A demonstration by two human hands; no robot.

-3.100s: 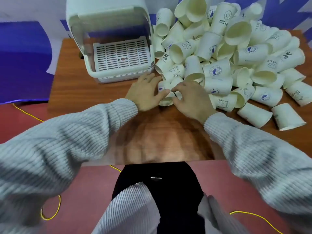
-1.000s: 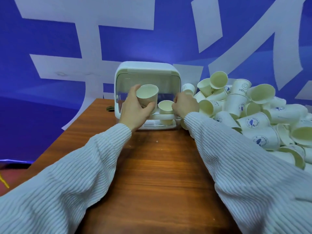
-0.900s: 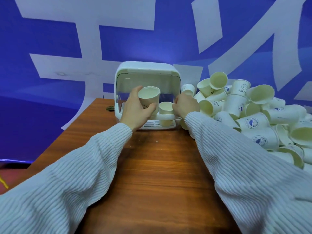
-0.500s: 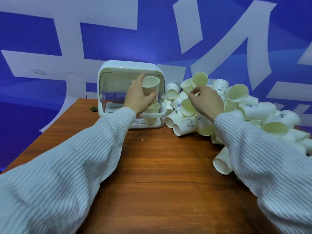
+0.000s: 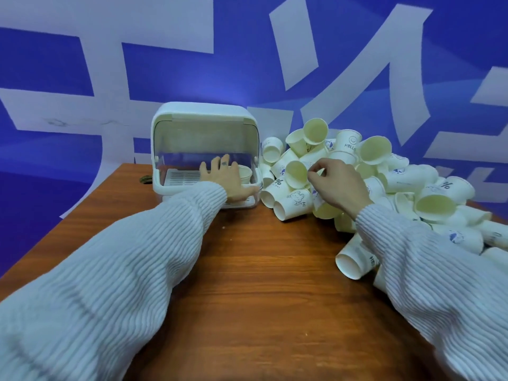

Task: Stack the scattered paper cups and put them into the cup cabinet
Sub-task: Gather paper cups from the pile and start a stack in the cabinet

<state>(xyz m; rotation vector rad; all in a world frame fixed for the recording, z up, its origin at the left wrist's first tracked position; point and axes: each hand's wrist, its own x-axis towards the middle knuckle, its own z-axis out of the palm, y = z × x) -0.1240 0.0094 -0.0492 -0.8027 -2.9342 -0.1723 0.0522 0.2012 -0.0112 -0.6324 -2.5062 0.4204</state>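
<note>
A: Stacked cups (image 5: pixel 244 173) now stand inside the cup cabinet (image 5: pixel 204 149), right side; half a second ago the left hand (image 5: pixel 228 178) held the top one above it.
B: Left grip?
A: Fingers spread, holding nothing (released). Right hand (image 5: pixel 336 182) pinches a cup rim (image 5: pixel 296 174) in the loose pile (image 5: pixel 406 185) on the desk (image 5: pixel 261 270).
B: So one stack is stored, and most remain.
</note>
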